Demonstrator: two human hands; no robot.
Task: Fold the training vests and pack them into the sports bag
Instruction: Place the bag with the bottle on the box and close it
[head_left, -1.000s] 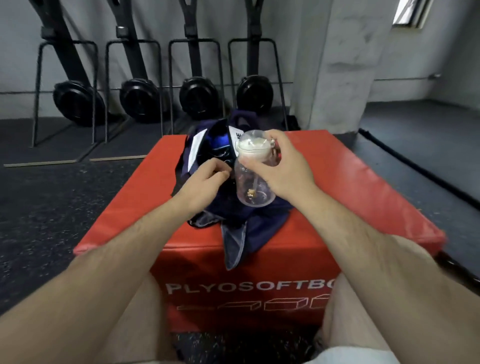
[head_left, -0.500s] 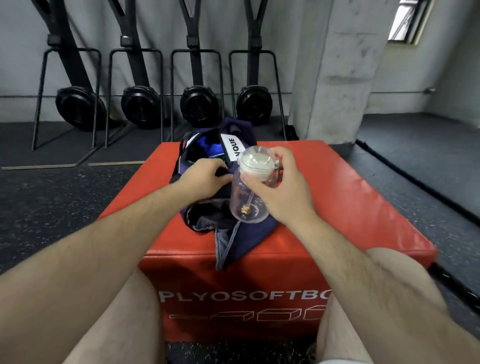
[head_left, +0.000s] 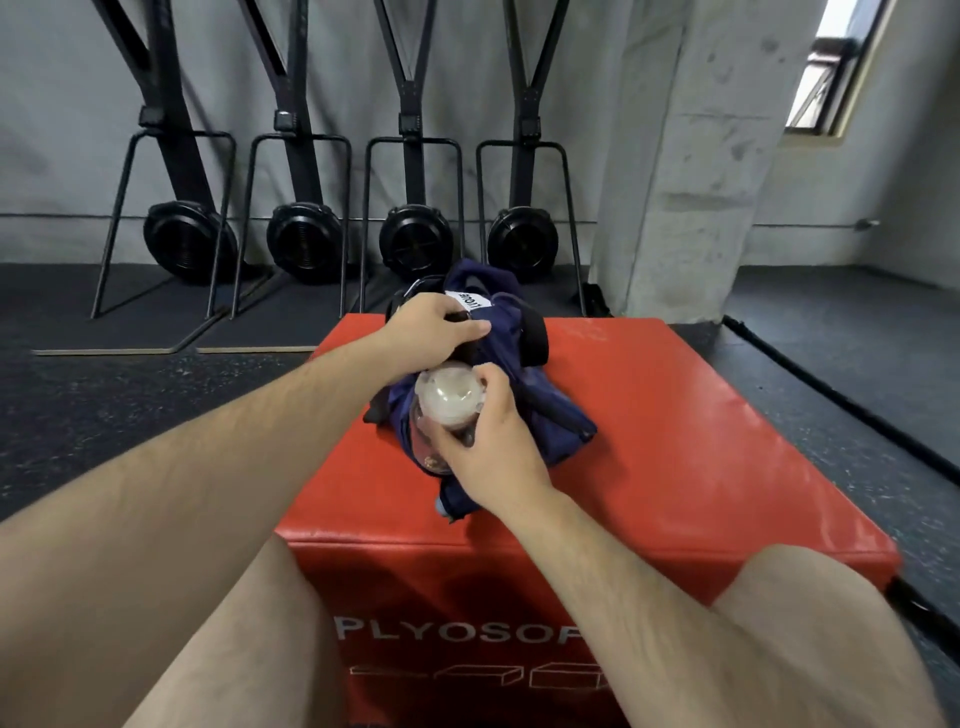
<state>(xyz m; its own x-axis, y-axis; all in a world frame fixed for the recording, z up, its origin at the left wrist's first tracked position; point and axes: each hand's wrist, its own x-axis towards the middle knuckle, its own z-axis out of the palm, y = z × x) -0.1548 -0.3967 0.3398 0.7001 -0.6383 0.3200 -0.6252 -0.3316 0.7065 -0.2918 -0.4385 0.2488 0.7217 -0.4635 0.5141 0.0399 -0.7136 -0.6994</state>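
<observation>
- The room is a gym corner: dark rubber floor (head_left: 130, 405), a concrete pillar (head_left: 675, 182), a window (head_left: 831, 67) at upper right, and four black fan machines (head_left: 410, 244) standing in a row against the grey wall.
- The red plyo box (head_left: 675, 441) serves as my work surface. It sits right in front of the person's bare knees, which I judge keeps the packing within easy reach.
- The navy sports bag (head_left: 524, 364) lies slumped on the far-left part of the box top, its white label (head_left: 465, 300) facing up and a black strap (head_left: 535, 338) draped over it.
- I cannot see any training vests from here. They may be inside the bag, but the view does not show it.
- The left hand (head_left: 431, 332) has its fingers curled over the bag's top edge beside the label, clenched on the fabric, probably to hold the mouth open and steady.
- The right hand (head_left: 498, 441) wraps round a clear bottle (head_left: 449, 400), lid towards the camera, pressed against the bag's near side just below the left hand.
- I read this as a side step: tucking the bottle in beside the vests.
</observation>
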